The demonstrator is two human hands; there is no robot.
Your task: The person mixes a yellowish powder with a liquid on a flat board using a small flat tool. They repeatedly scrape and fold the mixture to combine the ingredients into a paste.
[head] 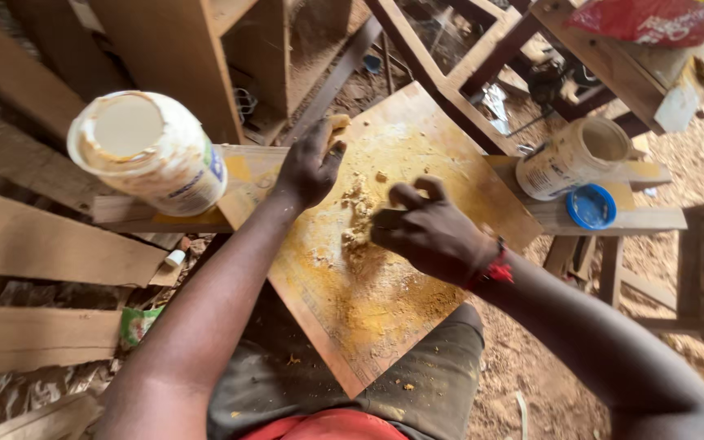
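The big wooden board (368, 310) lies flat across the person's lap and on a plank, and it serves as the worktop. It is brown and yellow, dusty, and smeared all over.

The left hand (310, 167) rests on the far edge of the board. Its grip is partly curled, with the fingers bent down onto the wood. A bit of pale paste sticks at the fingertips (334, 130). I cannot tell if it pinches anything.

The right hand (429, 232) is in the middle of the board. Its grip is pressed together, with the fingers curled tight, and it pushes against the lump of paste (358, 216). A red band (495, 269) sits on the wrist.

The paste is tan, crumbly and wet-looking. It lies in a small heap near the middle of the board, between the two hands, touching the right hand. Yellow dust spreads out from it.

A white tub (152, 151) with messy sides stands on a plank at the left, near the left hand. Another open tub (572, 156) stands at the right on a wooden rail. A blue lid (591, 206) lies just beside it.

Wooden planks (34, 244) and frames are all around. The floor (547, 383) is covered in sawdust.
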